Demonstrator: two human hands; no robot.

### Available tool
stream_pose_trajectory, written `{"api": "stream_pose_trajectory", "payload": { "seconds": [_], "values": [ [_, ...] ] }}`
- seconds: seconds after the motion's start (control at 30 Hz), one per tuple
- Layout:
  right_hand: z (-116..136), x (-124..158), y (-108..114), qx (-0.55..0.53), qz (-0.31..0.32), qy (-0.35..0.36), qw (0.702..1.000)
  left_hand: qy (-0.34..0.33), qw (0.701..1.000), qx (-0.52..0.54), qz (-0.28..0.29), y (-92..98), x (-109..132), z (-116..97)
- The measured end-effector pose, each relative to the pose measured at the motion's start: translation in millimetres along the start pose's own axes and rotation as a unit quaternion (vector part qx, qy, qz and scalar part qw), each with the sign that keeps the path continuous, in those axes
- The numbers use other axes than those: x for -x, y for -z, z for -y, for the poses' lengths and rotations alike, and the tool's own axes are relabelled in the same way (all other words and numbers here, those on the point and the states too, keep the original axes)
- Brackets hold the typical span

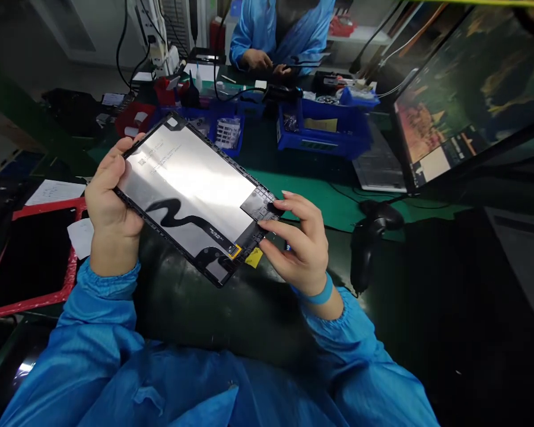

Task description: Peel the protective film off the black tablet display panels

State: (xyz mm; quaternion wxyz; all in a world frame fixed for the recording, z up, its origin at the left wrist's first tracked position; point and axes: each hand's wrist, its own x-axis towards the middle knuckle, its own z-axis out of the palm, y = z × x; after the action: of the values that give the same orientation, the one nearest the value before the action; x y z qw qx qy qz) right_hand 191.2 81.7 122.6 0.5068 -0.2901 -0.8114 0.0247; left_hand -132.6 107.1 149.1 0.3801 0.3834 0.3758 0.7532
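Observation:
A tablet screen assembly (191, 178) is held tilted above the dark bench, its silvery back facing me. A black flex cable (191, 220) curves across that back and ends near an orange-edged connector (235, 251). My left hand (114, 193) is closed around the assembly's left end, thumb below and fingers at the far edge. At the right end, my right hand (300, 240) grips the frame between thumb and fingers, close to the black circuit area. A yellow tab (254, 257) sticks out under the near right edge.
Blue bins (323, 133) with small parts stand at the back, near a monitor (476, 89). A black handheld scanner (369, 243) lies to the right. On the left is a red-framed dark panel (33, 255) with papers. Across the bench, another person's hands (267, 61) hold a thin item.

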Motion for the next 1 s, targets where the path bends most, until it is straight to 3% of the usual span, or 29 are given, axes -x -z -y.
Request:
{"api": "stream_pose_trajectory", "payload": {
  "seconds": [0.63,0.87,1.0],
  "values": [
    [0,1,-5,-0.013,-0.013,0.007,1.0,-0.017,0.999,0.033,0.039,5.0,2,-3],
    [-5,7,-5,0.001,0.001,0.061,0.998,0.002,1.0,0.022,-0.009,-5.2,6,-5],
    [-2,7,-2,-0.006,0.02,0.06,0.998,0.017,1.0,-0.01,0.024,-18.1,25,-22]
  ]
}}
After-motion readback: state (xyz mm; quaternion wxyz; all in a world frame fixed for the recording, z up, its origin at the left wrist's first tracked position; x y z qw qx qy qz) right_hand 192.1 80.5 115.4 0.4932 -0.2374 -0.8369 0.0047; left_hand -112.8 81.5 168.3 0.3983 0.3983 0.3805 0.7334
